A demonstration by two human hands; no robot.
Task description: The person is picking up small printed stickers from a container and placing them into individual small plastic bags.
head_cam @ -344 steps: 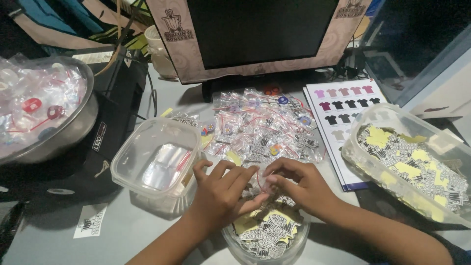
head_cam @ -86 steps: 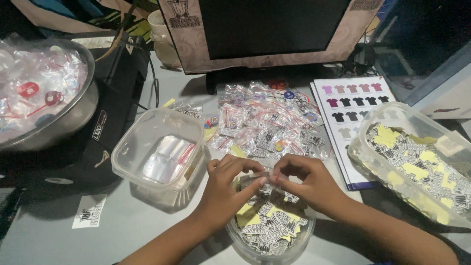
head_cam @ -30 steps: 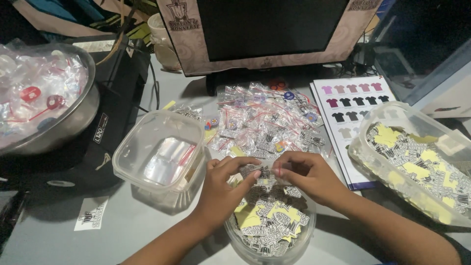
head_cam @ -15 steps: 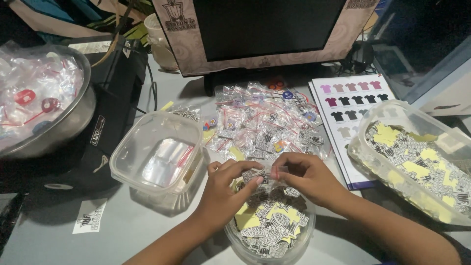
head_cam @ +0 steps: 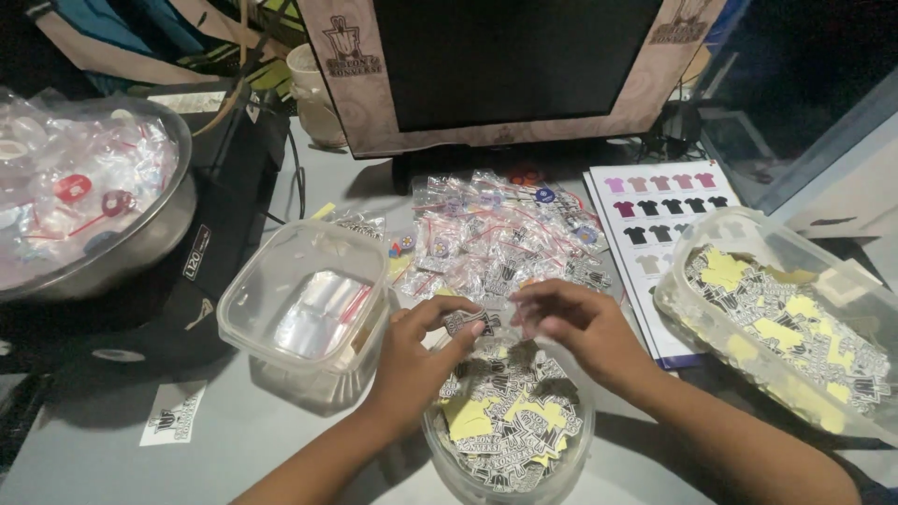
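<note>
My left hand [head_cam: 418, 351] and my right hand [head_cam: 578, 323] meet above a round clear tub [head_cam: 510, 425] full of black-and-white stickers with yellow backings. Together they pinch a small clear zip bag [head_cam: 477, 321] with a sticker in it. Just beyond the hands lies a heap of filled little zip bags [head_cam: 500, 234] with red seals. To the left of my left hand stands a square clear container [head_cam: 304, 304] holding empty bags.
A long clear tub of stickers [head_cam: 781, 323] sits at right, partly over a printed sheet of shirt colours [head_cam: 659, 210]. A metal bowl of bagged items [head_cam: 84, 201] rests on a black box at left. A framed monitor [head_cam: 510, 65] stands behind; a loose sticker [head_cam: 175, 413] lies near the front left.
My hands have stayed over the round tub, fingers working at the small bag; my right hand has shifted slightly. The view has drifted a little.
</note>
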